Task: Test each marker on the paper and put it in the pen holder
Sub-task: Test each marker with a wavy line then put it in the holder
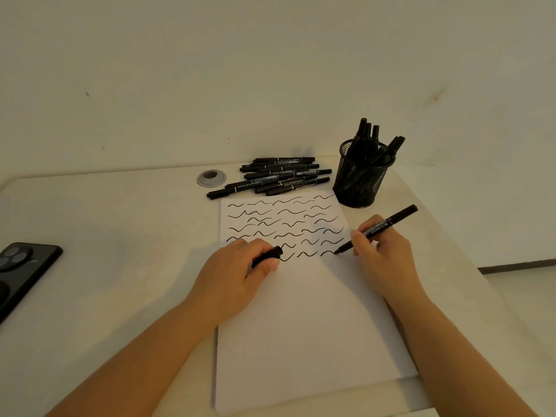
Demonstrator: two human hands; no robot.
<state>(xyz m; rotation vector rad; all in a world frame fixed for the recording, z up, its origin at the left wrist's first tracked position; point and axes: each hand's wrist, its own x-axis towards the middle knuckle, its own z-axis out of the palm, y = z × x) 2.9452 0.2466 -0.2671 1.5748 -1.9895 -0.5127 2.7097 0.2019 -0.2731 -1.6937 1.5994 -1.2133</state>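
A white sheet of paper [304,320] lies on the table, its upper part covered with rows of black wavy test strokes. My right hand [382,251] grips an uncapped black marker [388,222], its tip touching the paper at the end of the lowest row. My left hand [237,272] rests on the paper's left side and holds the marker's black cap [269,256]. A pile of several black markers [273,176] lies behind the paper. The black mesh pen holder [361,179] stands at the paper's far right corner with several markers in it.
A black phone [21,269] lies at the table's left edge. A round grey cable grommet [211,177] sits left of the marker pile. The wall rises right behind the table. The table's right edge runs close to my right arm.
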